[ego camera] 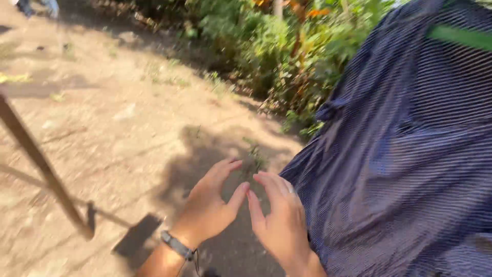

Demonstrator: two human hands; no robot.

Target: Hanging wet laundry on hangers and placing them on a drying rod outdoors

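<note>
The left hand, a band on its wrist, and the right hand hover thumb to thumb, fingers loosely spread, holding nothing. Just right of the right hand hangs a blue striped cloth; it looks light, soft and floppy, easiest gripped at its near edge. Beyond lie bare dirt and bushes.

Sunlit bare dirt ground, green bushes behind, slanted dark pole left.

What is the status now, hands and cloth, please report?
Left hand open, empty, thumb meeting right thumb. Right hand open, fingers at the edge of the blue striped cloth. Cloth hangs from a green line. Nothing between hands and cloth.
</note>
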